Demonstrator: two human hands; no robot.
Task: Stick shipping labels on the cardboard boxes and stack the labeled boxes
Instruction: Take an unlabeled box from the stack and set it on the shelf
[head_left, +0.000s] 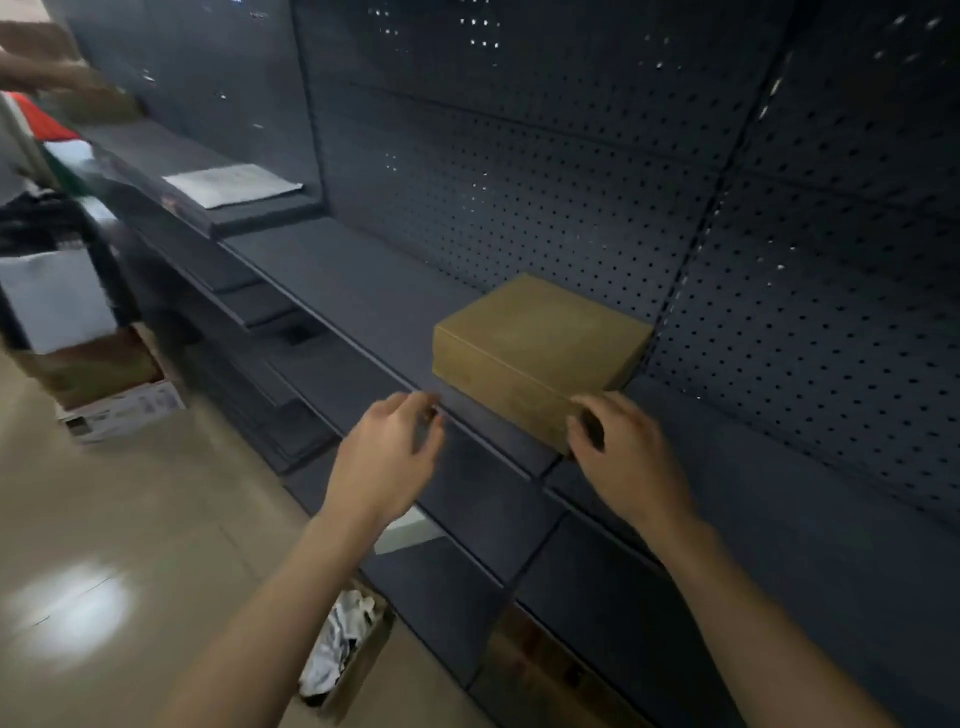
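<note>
White paper sheet (232, 184) lies on the upper shelf. Left hand (387, 457) is loosely curled and holds nothing. Cardboard box (540, 348) lies flat on the dark shelf (363, 312), turned cornerwise, near corner towards the shelf front; its long axis is unclear. Right hand (623, 452) touches that corner; grip indeterminate. Pegboard (779, 234) stands behind; beige floor (130, 509) lies below.

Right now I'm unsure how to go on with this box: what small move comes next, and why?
Probably bring the left hand onto the near left edge of the cardboard box: the right hand touches its near corner, the left hangs apart from it, and the top shows no label.
</note>
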